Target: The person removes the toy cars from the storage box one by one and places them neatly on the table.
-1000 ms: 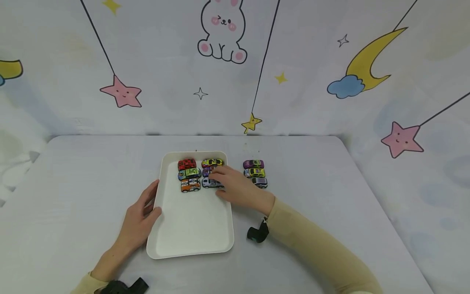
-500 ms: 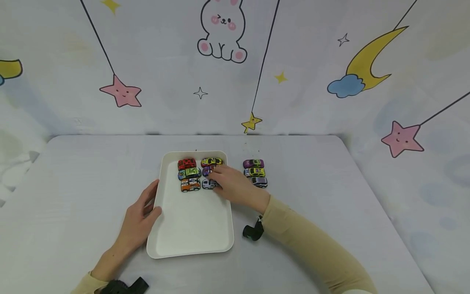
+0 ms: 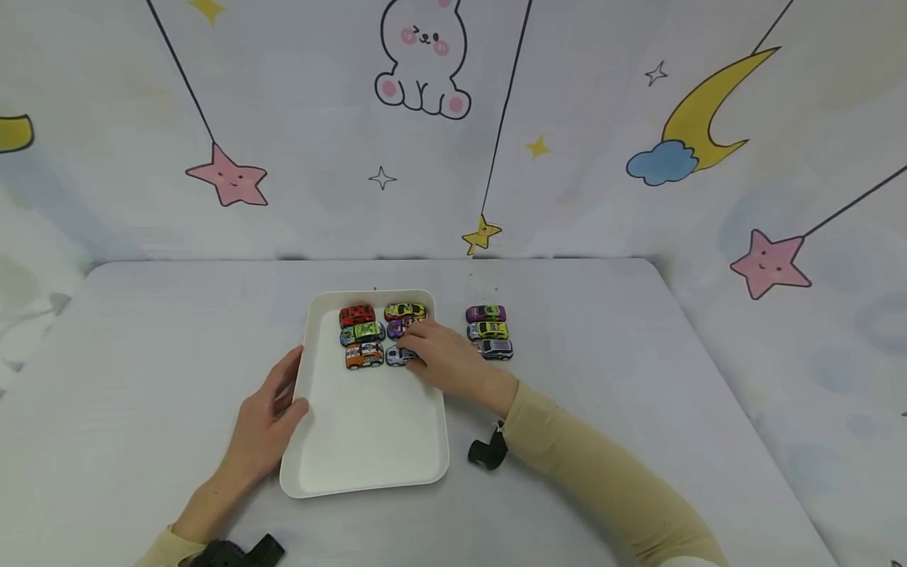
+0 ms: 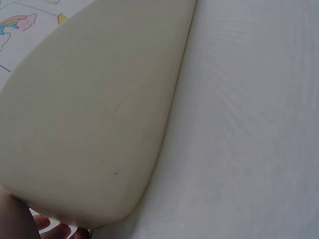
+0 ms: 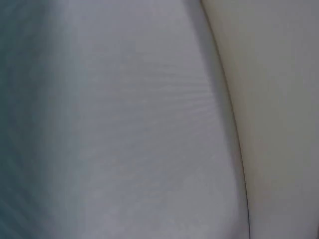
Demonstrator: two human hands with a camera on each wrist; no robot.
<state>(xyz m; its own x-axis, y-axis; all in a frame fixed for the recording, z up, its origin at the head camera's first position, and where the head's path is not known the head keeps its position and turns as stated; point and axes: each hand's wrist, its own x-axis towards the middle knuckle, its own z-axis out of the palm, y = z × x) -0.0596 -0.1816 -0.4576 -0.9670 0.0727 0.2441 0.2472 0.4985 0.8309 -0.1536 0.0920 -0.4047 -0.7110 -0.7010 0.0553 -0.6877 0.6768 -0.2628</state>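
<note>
My right hand (image 3: 457,362) reaches over the right rim of a white tray (image 3: 368,441). Its thumb and fingers pinch a silver-white toy car (image 3: 399,356), whose right end they hide. Just above it in the same column are a purple toy car (image 3: 401,327), partly covered by the fingers, and a yellow one (image 3: 405,311). To their left stand a red toy car (image 3: 357,316), a green-blue one (image 3: 362,333) and an orange one (image 3: 364,356). My left hand (image 3: 262,429) grips the tray's left side; fingertips show at its edge in the left wrist view.
Right of the tray, a purple toy car (image 3: 485,313), a yellow one (image 3: 487,331) and a dark grey one (image 3: 494,350) stand in a column on the white-covered table (image 3: 602,378). A cartoon-printed backdrop (image 3: 298,94) rises behind the table.
My right hand has shifted slightly left, its fingers closing on the silver-white car. My left hand keeps its place on the tray, and the head view has turned a little.
</note>
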